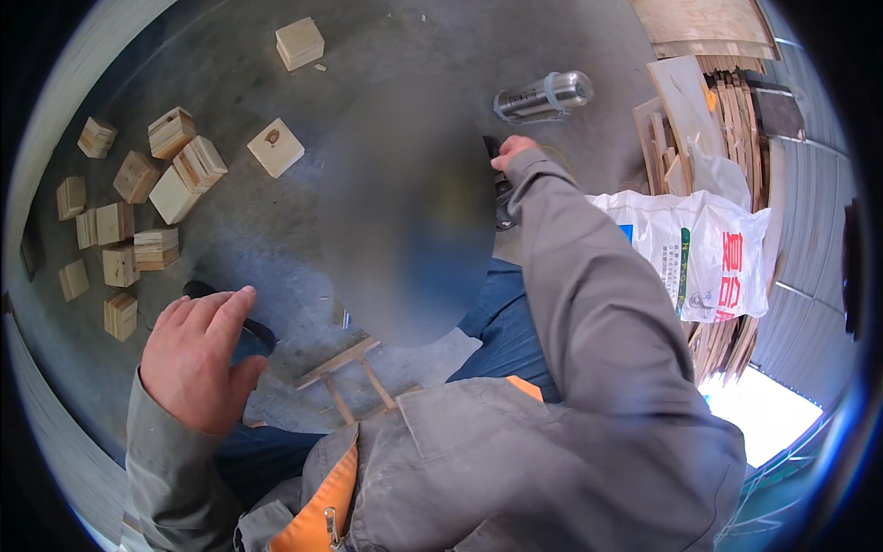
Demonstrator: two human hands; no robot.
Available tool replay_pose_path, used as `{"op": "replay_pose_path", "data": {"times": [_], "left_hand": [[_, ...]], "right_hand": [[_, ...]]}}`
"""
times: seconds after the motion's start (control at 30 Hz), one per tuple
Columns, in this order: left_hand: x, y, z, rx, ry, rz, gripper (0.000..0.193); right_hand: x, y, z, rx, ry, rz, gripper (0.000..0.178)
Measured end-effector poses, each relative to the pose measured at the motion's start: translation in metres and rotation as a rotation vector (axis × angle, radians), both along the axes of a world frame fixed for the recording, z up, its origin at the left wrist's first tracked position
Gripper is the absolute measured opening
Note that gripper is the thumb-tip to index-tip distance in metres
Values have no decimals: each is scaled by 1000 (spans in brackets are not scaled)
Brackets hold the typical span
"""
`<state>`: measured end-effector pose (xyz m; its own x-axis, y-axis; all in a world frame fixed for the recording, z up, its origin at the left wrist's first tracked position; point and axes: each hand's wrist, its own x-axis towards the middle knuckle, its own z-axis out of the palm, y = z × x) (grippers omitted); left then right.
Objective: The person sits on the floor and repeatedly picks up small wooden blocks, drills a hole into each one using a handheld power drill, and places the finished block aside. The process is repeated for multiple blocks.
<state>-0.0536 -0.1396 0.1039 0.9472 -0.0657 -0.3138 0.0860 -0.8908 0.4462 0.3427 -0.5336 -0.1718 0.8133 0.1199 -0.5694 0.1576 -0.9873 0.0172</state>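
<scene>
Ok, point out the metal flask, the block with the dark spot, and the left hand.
Metal flask (534, 98): head view, cylindrical side.
Block with the dark spot (279, 155): head view, pale face beside the spot.
Left hand (196, 357): head view, back of hand.

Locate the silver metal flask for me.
In the head view, the silver metal flask is right of centre near the top, just beyond the right hand and left of the wooden boards.
</scene>
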Motion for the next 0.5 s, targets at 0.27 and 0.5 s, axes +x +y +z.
{"op": "replay_pose_path", "data": {"times": [0.27,0.5], "left_hand": [[21,5,-22,-19,58,-8,67],[28,5,-17,-19,31,11,63]], "right_hand": [[24,-17,22,-60,-33,248,53],[-30,174,-55,312,140,419,79]]}}
